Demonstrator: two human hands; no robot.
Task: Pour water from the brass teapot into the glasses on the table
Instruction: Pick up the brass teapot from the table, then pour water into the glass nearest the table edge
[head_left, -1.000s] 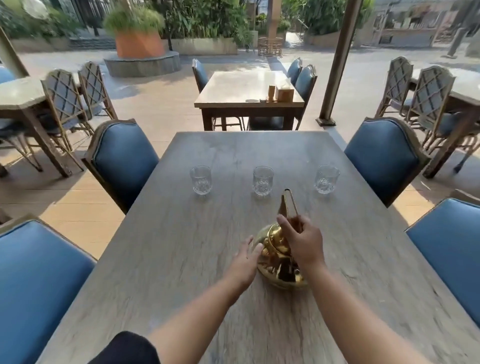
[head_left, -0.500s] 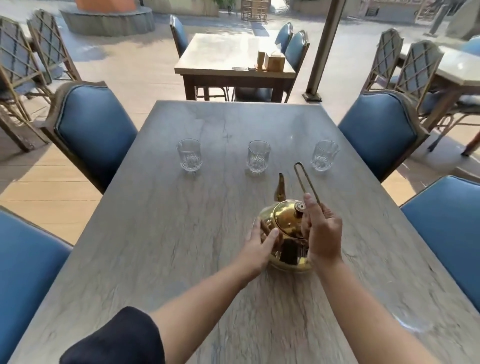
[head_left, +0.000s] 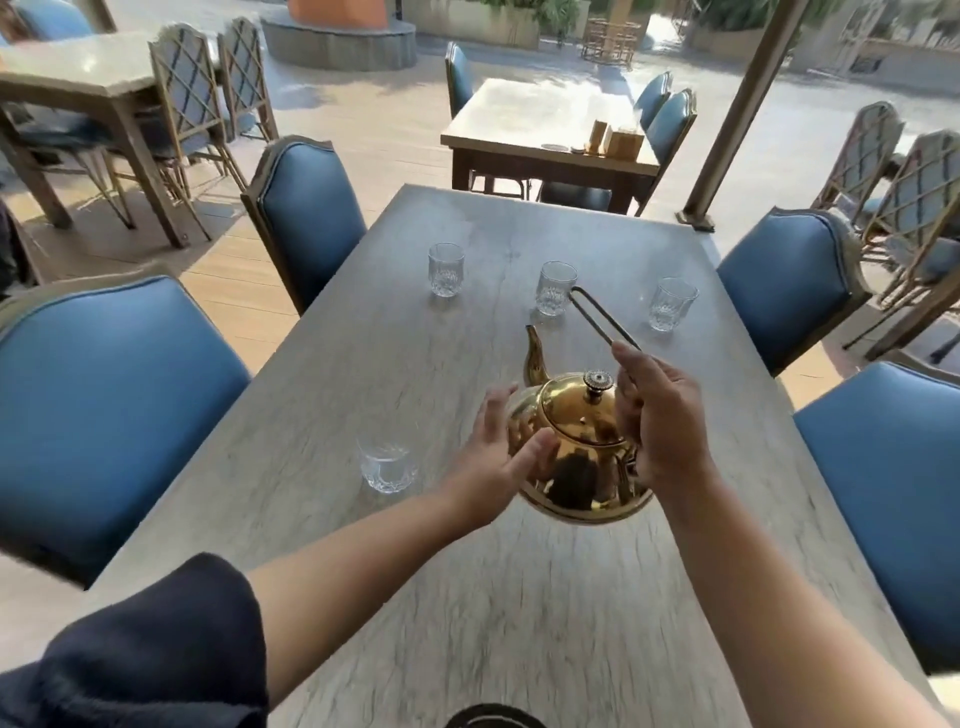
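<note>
Fourth glass (head_left: 387, 467) appears beside one teapot (head_left: 576, 447), three glasses (head_left: 557, 288) beyond.

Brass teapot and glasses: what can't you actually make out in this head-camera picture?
Head view only:
- Water inside the brass teapot: hidden by its shut lid.
- Teapot's right side: covered by the right hand holding the handle.
- The nearest glass: blurred, so any water in it is unclear.
- A dark round object: cut off by the bottom edge.
</note>
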